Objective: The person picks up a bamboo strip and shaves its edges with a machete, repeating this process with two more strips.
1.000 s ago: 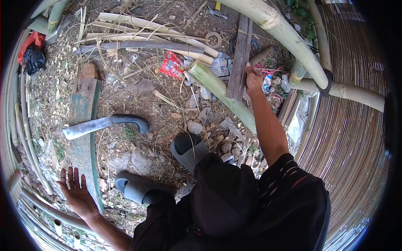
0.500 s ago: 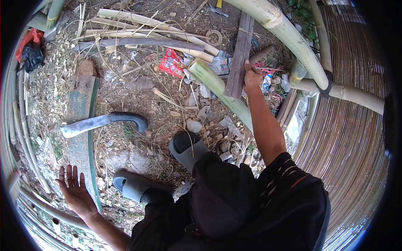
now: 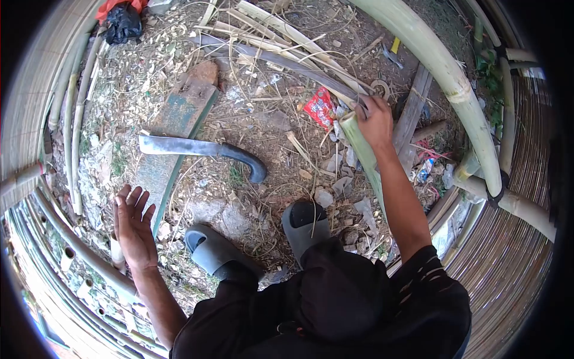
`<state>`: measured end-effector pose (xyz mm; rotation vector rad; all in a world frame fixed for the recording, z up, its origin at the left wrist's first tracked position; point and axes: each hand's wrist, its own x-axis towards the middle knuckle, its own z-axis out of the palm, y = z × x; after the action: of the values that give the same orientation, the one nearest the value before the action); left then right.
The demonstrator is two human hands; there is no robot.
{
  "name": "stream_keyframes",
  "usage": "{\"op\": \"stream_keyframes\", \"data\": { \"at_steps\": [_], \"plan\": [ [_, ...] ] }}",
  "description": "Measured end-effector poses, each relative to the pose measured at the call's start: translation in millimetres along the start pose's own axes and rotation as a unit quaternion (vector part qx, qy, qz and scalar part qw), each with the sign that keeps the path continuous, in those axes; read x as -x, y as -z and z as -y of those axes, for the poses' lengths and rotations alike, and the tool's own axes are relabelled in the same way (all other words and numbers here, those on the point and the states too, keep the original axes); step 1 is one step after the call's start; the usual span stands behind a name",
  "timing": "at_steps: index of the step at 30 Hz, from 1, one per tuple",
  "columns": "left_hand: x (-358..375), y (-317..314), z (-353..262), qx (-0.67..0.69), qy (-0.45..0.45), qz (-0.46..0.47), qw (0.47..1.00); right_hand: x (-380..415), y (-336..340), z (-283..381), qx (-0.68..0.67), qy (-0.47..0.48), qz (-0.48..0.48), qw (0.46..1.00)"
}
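My right hand (image 3: 376, 122) reaches out with its fingers curled round the near end of a long grey wooden strip (image 3: 263, 55). Just below that hand lies a green bamboo piece (image 3: 360, 143), partly hidden by my forearm. My left hand (image 3: 136, 233) is raised with spread fingers and holds nothing, close to the lower end of a worn plank with green paint (image 3: 170, 122). Across the plank rests a machete (image 3: 185, 146), its black curved handle pointing right.
Pale split bamboo strips (image 3: 287, 30) lie at the top. A thick bamboo pole (image 3: 442, 72) arches on the right, beside a weathered board (image 3: 412, 110). A red packet (image 3: 320, 107), a yellow-handled tool (image 3: 393, 51) and a black plastic bag (image 3: 122, 24) lie on the littered ground.
My right hand has left the weathered board and moved up and left to the grey strip's end. My left hand stays open, its fingers slightly more bent. The view has turned.
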<state>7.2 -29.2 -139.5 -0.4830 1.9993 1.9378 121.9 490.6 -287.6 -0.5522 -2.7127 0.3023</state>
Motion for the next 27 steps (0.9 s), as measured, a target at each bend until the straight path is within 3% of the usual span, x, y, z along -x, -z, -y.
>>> {"op": "stream_keyframes", "data": {
  "at_steps": [1, 8, 11, 13, 14, 16, 18, 20, 23, 25, 27],
  "plan": [
    [0.9, -0.9, -2.1, -0.001, -0.002, -0.004, 1.0, -9.8, -6.1, 3.9, -0.009, 0.007, -0.002, 1.0],
    [15.6, 12.2, -8.4, 0.042, -0.051, -0.076, 0.995, -55.5, 9.9, 24.3, 0.116, 0.022, 0.278, 0.953],
    [20.3, 8.6, -8.7, -0.025, -0.076, -0.103, 0.991, -49.9, 50.0, 55.9, -0.037, 0.023, 0.286, 0.957],
    [22.1, 1.7, -11.2, -0.119, -0.188, -0.053, 0.974, -37.8, 72.9, 68.1, -0.215, -0.059, 0.332, 0.916],
    [22.9, -7.5, -13.1, -0.193, -0.257, -0.02, 0.947, -31.4, 86.1, 79.5, -0.313, -0.124, 0.366, 0.868],
    [34.3, -45.8, -54.5, -0.399, -0.429, 0.112, 0.802, -24.7, 117.7, 108.9, -0.393, -0.128, 0.439, 0.798],
    [40.3, -87.5, -76.6, -0.423, -0.517, 0.268, 0.694, -18.5, 145.5, 142.7, -0.445, -0.151, 0.472, 0.746],
    [50.7, -129.4, -86.2, -0.398, -0.565, 0.332, 0.641, -17.2, 170.5, 176.1, -0.449, -0.066, 0.433, 0.779],
    [44.8, -166.2, -80.4, -0.309, -0.62, 0.369, 0.619, -15.2, 189.6, 209.3, -0.555, -0.009, 0.354, 0.753],
    [28.4, -170.0, -97.3, -0.293, -0.651, 0.361, 0.6, -20.2, 196.9, 216.6, -0.694, -0.128, 0.354, 0.614],
    [16.5, -170.4, -117.5, -0.263, -0.699, 0.335, 0.574, -32.4, 179.4, 219.3, -0.742, -0.102, 0.321, 0.579]
  ]
}}
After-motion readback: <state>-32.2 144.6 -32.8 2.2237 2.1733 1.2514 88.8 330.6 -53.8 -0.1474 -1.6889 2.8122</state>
